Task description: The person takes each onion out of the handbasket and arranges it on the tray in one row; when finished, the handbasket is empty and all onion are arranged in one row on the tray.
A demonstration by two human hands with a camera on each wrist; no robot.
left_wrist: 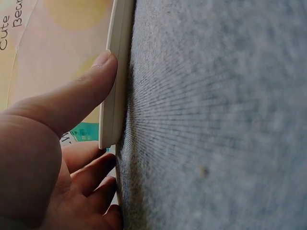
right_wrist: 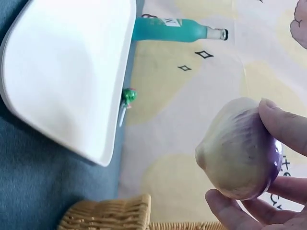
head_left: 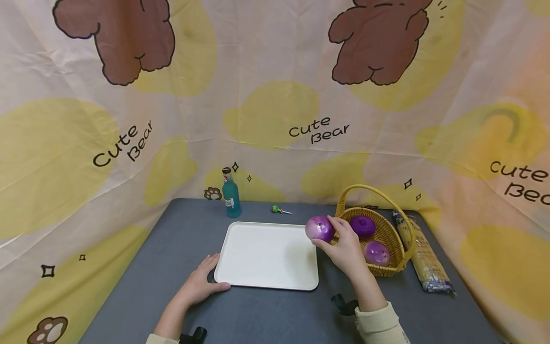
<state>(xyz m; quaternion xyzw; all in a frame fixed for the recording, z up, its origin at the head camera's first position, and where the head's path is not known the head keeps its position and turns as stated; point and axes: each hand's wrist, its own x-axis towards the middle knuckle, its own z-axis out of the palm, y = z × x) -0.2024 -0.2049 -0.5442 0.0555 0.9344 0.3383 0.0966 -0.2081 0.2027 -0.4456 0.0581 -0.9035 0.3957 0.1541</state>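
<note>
In the head view, my right hand [head_left: 346,248] holds a purple onion [head_left: 320,229] between thumb and fingers, over the right edge of the white tray [head_left: 268,255]. The right wrist view shows the same onion [right_wrist: 240,149] with its pale pointed end turned left. My left hand [head_left: 199,282] rests at the tray's near left corner, thumb along the front rim and fingers by the left side. Seen from the left wrist, the thumb lies straight against the tray edge [left_wrist: 111,112], the other fingers loosely bent below it. A wicker basket [head_left: 388,271] holds a second onion [head_left: 376,253] and a darker purple round item [head_left: 363,226].
Behind the tray stand a blue-green bottle [head_left: 231,196] and a small green lollipop [head_left: 279,209]. Right of the basket lies a long yellowish packet [head_left: 427,255]. The basket's tall handle [head_left: 375,188] arches up. A printed cloth [head_left: 266,114] hangs behind the grey table [head_left: 275,315].
</note>
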